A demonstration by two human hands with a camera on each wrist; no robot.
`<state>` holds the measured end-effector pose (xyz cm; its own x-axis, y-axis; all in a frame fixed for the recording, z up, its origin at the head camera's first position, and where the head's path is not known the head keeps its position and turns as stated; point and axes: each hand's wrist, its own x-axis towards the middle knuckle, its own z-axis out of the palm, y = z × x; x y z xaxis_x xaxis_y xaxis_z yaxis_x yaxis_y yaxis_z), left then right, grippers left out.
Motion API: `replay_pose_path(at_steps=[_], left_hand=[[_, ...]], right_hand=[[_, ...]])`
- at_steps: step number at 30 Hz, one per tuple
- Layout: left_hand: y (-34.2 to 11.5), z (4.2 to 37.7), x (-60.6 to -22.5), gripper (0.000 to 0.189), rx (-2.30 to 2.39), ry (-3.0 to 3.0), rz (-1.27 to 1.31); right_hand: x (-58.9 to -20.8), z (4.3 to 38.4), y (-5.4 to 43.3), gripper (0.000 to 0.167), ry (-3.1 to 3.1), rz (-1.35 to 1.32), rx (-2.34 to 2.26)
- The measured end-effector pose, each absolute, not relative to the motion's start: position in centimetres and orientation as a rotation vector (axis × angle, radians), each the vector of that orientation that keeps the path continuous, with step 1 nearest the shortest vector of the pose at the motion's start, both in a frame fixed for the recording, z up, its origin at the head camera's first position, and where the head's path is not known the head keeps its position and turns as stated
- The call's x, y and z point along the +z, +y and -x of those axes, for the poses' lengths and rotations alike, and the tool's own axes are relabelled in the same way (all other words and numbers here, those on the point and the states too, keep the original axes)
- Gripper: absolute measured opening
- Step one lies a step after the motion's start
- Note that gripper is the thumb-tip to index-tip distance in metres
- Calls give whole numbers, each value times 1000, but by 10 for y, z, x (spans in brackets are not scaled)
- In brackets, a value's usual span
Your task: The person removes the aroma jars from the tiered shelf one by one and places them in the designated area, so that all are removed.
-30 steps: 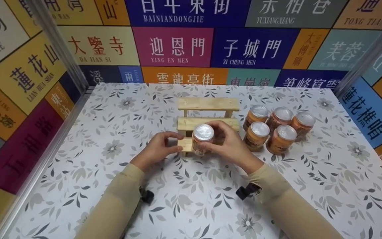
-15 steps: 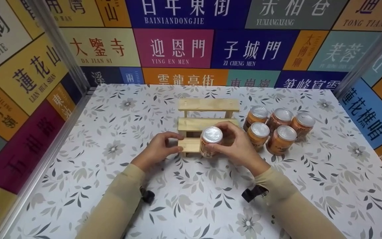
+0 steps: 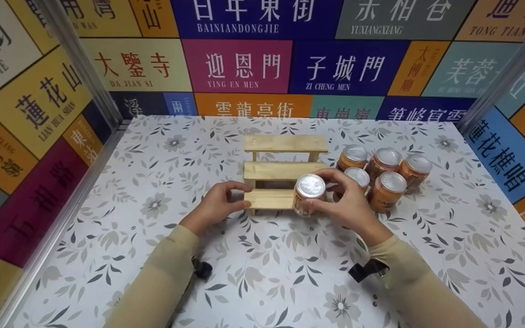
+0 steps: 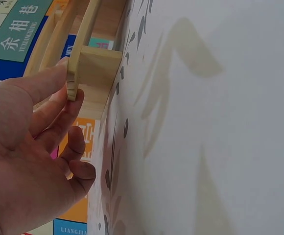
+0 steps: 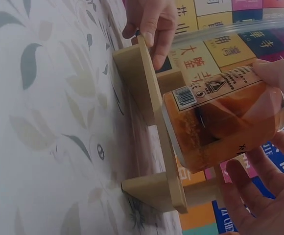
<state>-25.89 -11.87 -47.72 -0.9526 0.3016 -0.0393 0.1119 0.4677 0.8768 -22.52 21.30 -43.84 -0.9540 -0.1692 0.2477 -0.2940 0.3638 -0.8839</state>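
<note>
A three-step wooden stand [image 3: 269, 199] is on the table, its lowest step towards me. My left hand [image 3: 216, 201] pinches the left end of that step between thumb and fingers; in the left wrist view the fingertips [image 4: 78, 94] are on the board's edge. In my right hand [image 3: 351, 204] is an orange drink can [image 3: 311, 186] with a silver top, held upright at the right end of the lowest step. The right wrist view shows the can's base [image 5: 170, 132] right at the step board, with thumb and fingers around its upper part.
Several more orange cans [image 3: 388, 195] stand grouped to the right of the stand, one partly hidden behind my right hand. The table [image 3: 262, 273] has a leaf-patterned cover. Printed sign panels [image 3: 237, 64] close off the back and sides.
My right hand has moved the can rightwards along the lowest step, from near its left part to its right end. The left hand has kept its place at the step's left end.
</note>
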Motion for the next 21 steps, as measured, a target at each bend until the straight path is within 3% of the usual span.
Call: replay_pose_path(at_steps=[21], left_hand=[[-121, 260, -478, 34, 1509, 2484, -339]], right_hand=[[-410, 198, 250, 59, -2262, -320, 1775]])
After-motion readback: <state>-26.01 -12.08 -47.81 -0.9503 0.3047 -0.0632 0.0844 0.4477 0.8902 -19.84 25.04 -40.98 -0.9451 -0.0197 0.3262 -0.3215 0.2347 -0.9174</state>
